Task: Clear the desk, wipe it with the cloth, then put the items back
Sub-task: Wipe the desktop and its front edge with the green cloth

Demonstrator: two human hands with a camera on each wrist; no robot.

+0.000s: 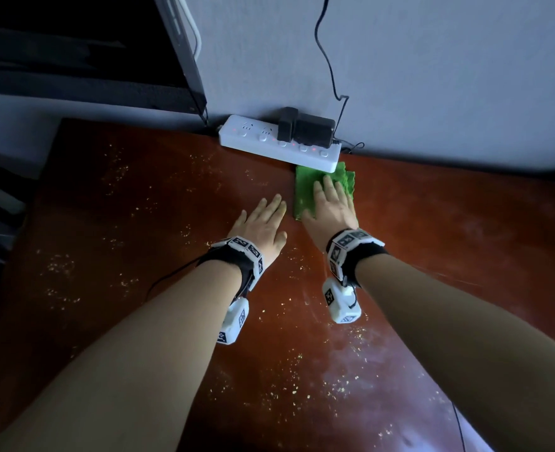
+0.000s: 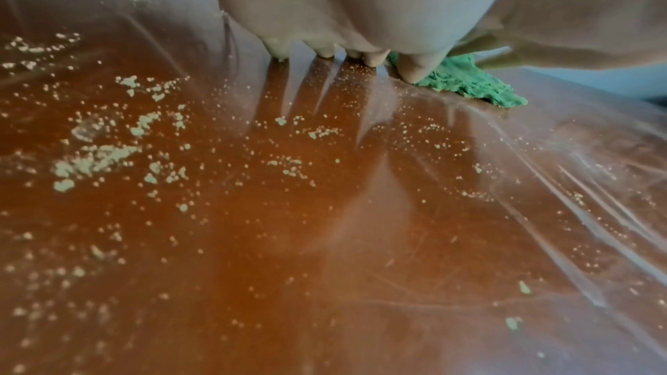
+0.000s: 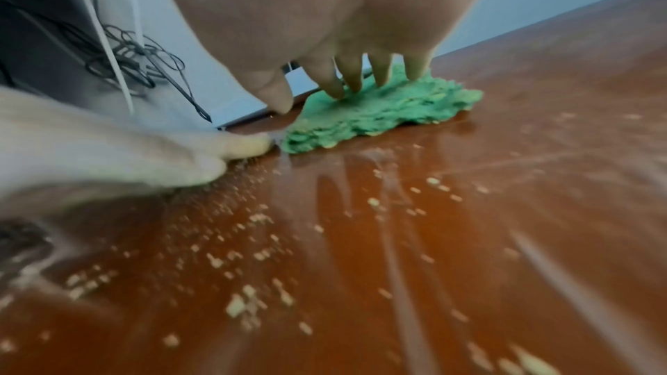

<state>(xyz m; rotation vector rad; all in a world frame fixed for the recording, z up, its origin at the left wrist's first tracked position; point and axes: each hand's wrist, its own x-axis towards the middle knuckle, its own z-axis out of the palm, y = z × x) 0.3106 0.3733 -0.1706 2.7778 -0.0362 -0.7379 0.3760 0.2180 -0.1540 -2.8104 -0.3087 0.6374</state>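
A green cloth [image 1: 305,190] lies flat on the reddish-brown desk [image 1: 139,223], right in front of a white power strip. My right hand [image 1: 330,207] presses down on the cloth [image 3: 389,107] with straight, spread fingers [image 3: 352,79]. My left hand [image 1: 264,223] rests flat on the bare desk just left of the cloth, fingers straight, holding nothing. In the left wrist view its fingertips [image 2: 371,60] touch the wood beside the cloth [image 2: 469,87]. Pale crumbs [image 2: 94,161] are scattered over the desk [image 2: 325,238].
A white power strip [image 1: 279,143] with two black adapters [image 1: 305,130] sits against the grey wall, a black cable [image 1: 328,60] running up from it. A dark monitor [image 1: 73,53] stands at the back left. Tangled cables [image 3: 137,64] hang behind the desk's left side.
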